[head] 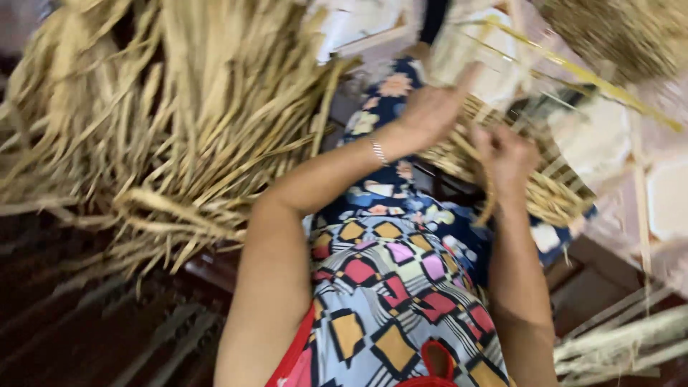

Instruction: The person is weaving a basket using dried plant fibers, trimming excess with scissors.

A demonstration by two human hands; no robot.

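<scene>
Both hands work on a woven straw piece resting on the lap, far and right. The left hand presses on it, fingers partly curled. The right hand has its fingers closed around straw strands. A big pile of dry straw lies left.

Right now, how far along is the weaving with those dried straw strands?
Done: a patch of tan woven straw mat already lies on the lap. In hand: the left hand and right hand both work at its edge, though blur hides the grip. Left: a big heap of loose dried straw strands lies unwoven beside them.
</scene>
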